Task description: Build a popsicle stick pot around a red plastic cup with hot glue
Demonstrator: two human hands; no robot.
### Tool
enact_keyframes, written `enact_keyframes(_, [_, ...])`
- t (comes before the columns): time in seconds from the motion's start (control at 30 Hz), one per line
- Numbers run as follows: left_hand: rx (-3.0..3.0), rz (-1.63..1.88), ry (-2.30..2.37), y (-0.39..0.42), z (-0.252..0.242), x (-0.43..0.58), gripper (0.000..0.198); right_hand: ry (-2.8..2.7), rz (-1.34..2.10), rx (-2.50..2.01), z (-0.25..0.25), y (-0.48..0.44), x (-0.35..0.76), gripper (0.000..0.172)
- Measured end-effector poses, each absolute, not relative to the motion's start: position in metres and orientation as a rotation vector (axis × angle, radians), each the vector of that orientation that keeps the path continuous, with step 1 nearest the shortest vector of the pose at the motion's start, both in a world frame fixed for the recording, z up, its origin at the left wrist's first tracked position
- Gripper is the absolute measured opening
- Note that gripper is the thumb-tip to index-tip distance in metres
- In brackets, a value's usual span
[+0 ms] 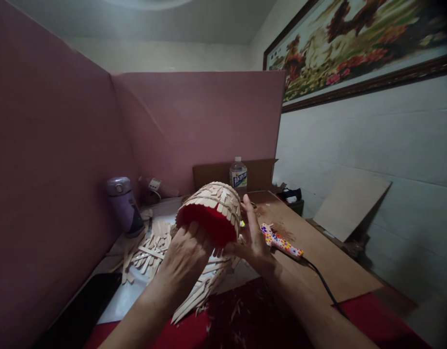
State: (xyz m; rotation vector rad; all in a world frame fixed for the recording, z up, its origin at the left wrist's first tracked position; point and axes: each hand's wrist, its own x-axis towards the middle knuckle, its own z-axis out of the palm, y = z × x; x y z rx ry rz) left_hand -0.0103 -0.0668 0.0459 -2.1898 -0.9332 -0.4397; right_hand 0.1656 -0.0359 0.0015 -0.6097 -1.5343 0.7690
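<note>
A round basket-like container (223, 198) made of pale wooden sticks, with cord around it and a red lining, is tipped so its opening faces me. My left hand (190, 247) reaches into the opening, its fingertips hidden inside against the red lining. At the container's right side is my right hand (254, 240), with fingers spread and raised along the wall and the thumb near the lower rim. Loose wooden sticks (150, 257) lie at the left, and more lie below the container.
A purple bottle (124, 206) stands at the left, a labelled clear bottle (238, 174) behind. A flower-patterned glue gun (281, 242) with a black cord lies on brown board (317, 264). A dark flat object (88, 300) is at front left.
</note>
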Motion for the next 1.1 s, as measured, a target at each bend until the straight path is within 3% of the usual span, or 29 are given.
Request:
enact_keyframes(0.2, [-2.074, -0.377, -0.987, -0.075, 0.047, -0.008, 0.027, -1.501, 0.786, -0.570, -0.007, -0.029, 0.165, 0.116])
enact_keyframes(0.3, [-2.089, -0.512, -1.028, -0.085, 0.049, -0.014, 0.025, -1.466, 0.774, -0.562, -0.008, -0.023, 0.167, 0.112])
enact_keyframes(0.57, [-2.064, -1.529, -1.077, -0.098, 0.042, -0.044, 0.015, -1.288, 0.866, -0.525, -0.001, -0.014, 0.174, 0.104])
enact_keyframes(0.73, [-1.751, -2.265, -1.393, -0.092, 0.041, -0.048, 0.004, -1.044, 1.057, -0.384, 0.007, -0.021, 0.171, 0.077])
enact_keyframes(0.83, [-1.751, -2.530, -1.536, -0.082, 0.038, -0.046, 0.010, -1.007, 1.163, -0.266, 0.016, -0.026, 0.171, 0.064])
enact_keyframes(1.1, [-2.044, -2.506, -1.446, -0.056, 0.050, -0.023, 0.010, -0.920, 1.533, -0.158, 0.020, -0.028, 0.179, 0.053])
